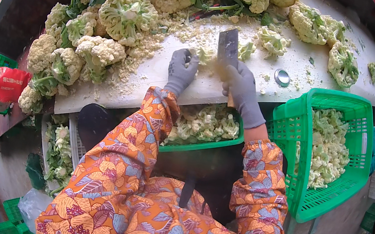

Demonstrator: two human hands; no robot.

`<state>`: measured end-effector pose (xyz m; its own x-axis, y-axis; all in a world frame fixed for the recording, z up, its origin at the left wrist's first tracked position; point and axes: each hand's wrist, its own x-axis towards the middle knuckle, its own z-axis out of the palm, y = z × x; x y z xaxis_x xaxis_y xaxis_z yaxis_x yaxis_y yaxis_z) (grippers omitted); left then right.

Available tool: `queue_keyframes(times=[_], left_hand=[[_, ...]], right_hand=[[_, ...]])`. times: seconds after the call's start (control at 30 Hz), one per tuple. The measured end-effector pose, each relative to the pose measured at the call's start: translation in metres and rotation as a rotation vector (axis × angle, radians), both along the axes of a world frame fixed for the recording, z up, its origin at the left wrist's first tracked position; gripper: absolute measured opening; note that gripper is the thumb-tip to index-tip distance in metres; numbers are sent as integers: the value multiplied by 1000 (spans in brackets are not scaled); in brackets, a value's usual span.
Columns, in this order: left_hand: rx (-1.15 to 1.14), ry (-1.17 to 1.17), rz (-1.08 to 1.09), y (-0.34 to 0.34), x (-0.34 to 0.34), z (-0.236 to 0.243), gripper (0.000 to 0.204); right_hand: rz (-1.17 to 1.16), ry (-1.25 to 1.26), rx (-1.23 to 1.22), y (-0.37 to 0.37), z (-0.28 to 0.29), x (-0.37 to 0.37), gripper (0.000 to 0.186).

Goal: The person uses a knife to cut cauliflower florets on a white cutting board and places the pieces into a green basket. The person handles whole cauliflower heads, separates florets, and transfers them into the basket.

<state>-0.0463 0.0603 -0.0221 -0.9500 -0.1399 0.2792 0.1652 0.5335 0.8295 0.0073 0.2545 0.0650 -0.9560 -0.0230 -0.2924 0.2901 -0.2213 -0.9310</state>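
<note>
My right hand [242,87], in a grey glove, is closed round the handle of a cleaver [228,46]. Its broad dark blade points away from me over the white tabletop [144,81]. To the left of the blade, my gloved left hand [182,69] has its fingers curled against a small cauliflower piece [203,55]; the fingertips are partly hidden. Just right of the blade lies another cauliflower piece [245,51], with a larger cut chunk [273,41] beyond it. Below my hands, a green basket [202,146] under the table edge holds cut florets [208,126].
Whole cauliflowers [127,17] are heaped at the left and far side, amid crumbs. More heads [343,64] lie at right, near a round metal disc [282,77]. A tilted green crate [299,203] with florets stands at right. A crate of trimmings [60,151] sits lower left.
</note>
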Motion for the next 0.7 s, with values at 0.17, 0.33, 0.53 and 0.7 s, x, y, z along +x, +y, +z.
queue_keyframes(times=[0.17,0.33,0.53,0.7], left_hand=[[7,190,-29,-1,-11,-9,65],[-434,-66,-42,16,-25,14,67],[-573,465,-171,79,-46,58,61],[-536,-210,-341,107,-56,54,57]], right_hand=[[-36,213,687,32,0,4,23],[-89,255,965,46,5,7,25],[-314,217,1048,85,5,-7,23],[-81,124,1246,73,-18,-14,31]])
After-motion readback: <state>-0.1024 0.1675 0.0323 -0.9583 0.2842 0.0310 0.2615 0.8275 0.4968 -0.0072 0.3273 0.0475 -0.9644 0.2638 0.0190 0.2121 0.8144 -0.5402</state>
